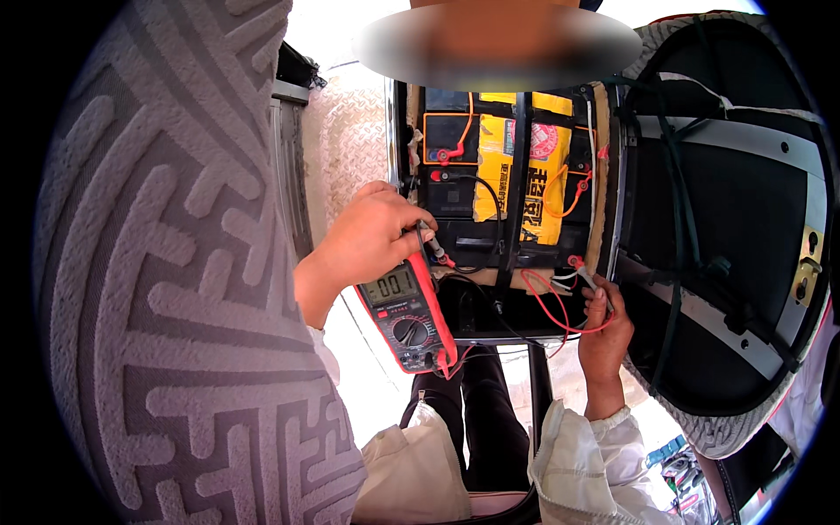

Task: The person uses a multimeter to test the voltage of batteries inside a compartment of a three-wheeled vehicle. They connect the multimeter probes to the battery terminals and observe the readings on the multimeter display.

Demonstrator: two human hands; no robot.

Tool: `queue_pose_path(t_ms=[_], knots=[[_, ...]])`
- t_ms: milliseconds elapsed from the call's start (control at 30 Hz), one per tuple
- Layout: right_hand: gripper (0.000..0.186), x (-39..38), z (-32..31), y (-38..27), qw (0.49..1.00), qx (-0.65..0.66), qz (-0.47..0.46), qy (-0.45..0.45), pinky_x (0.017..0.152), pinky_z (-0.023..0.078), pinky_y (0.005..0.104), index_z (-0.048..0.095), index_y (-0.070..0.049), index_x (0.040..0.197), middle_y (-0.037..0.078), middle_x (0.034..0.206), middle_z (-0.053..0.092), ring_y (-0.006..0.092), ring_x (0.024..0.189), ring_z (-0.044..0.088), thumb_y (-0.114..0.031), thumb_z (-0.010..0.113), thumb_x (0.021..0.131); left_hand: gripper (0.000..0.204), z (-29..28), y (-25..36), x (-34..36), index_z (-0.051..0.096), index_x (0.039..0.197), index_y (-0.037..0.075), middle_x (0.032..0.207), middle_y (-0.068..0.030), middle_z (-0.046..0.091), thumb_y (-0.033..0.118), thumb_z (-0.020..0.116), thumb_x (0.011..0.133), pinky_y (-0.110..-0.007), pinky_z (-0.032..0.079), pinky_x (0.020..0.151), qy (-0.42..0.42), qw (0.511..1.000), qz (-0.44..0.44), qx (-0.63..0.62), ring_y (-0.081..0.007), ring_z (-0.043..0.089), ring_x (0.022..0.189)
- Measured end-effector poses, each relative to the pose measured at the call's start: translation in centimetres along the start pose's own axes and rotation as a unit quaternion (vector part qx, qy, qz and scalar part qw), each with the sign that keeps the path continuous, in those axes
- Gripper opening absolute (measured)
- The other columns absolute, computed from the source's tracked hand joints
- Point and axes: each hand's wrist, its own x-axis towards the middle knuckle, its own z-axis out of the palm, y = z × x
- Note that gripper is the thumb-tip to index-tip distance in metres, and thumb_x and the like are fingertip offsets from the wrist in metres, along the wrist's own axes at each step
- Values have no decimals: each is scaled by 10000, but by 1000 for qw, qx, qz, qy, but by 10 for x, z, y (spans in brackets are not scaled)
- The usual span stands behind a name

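My left hand (372,229) closes around a test probe (432,245), its tip at the red-capped terminal at the near left corner of the battery pack (459,238). Beneath that hand a red and black digital multimeter (404,317) hangs tilted, its display lit; whether those fingers also grip it, I cannot tell. In my right hand (605,337) a second test probe (588,278) is pinched, reaching the red terminal (575,262) at the near right corner. A red lead (553,297) loops from that side toward the meter. Black straps cross yellow labels (544,179) on the black batteries.
The batteries sit in a metal-edged compartment, with orange jumper wires (573,208) linking terminals. To the right stands a raised black seat underside (739,227) with dangling straps. A grey patterned cushion (201,289) fills the left. Textured metal flooring (346,131) lies beyond my left hand.
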Motion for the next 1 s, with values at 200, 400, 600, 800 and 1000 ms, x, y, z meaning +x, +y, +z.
queue_pose_path(t_ms=[200, 400, 600, 800, 1000], knots=[[327, 1, -1, 2, 1000, -5, 7, 6, 825, 554, 345, 661, 56, 1229, 198, 949, 754, 248, 913, 742, -212, 536, 1087, 151, 4, -2, 0, 762, 987, 58, 807, -119, 685, 164, 717, 890, -410, 416, 977, 11, 1000, 10, 2, -302, 637, 832], [331, 2, -2, 2, 1000, 13, 20, 16, 778, 551, 319, 669, 49, 1224, 175, 924, 756, 189, 832, 709, -222, 535, 1089, 134, 3, 1, 4, 771, 948, 85, 823, -114, 707, 173, 690, 887, -397, 427, 998, 3, 1000, -10, 2, -297, 649, 850], [371, 3, -3, 3, 999, 25, 40, 6, 761, 530, 273, 656, 54, 1255, 129, 948, 746, 123, 821, 650, -253, 520, 1097, 155, 3, -2, -1, 760, 998, 65, 794, -113, 671, 171, 720, 891, -414, 404, 995, -1, 1000, -8, -2, -299, 632, 836], [381, 1, -2, 2, 998, 33, 46, 8, 761, 526, 255, 646, 59, 1274, 112, 961, 742, 103, 825, 633, -251, 510, 1100, 133, 0, 1, -1, 770, 963, 85, 792, -108, 697, 165, 696, 888, -397, 425, 989, 7, 1000, -9, 0, -290, 642, 831], [381, 2, -4, 5, 999, 35, 39, 15, 757, 526, 254, 648, 56, 1272, 111, 966, 744, 99, 824, 633, -257, 512, 1103, 129, 3, -1, 0, 771, 974, 93, 769, -102, 685, 170, 699, 898, -392, 422, 991, 8, 1000, -13, 1, -286, 635, 822]])
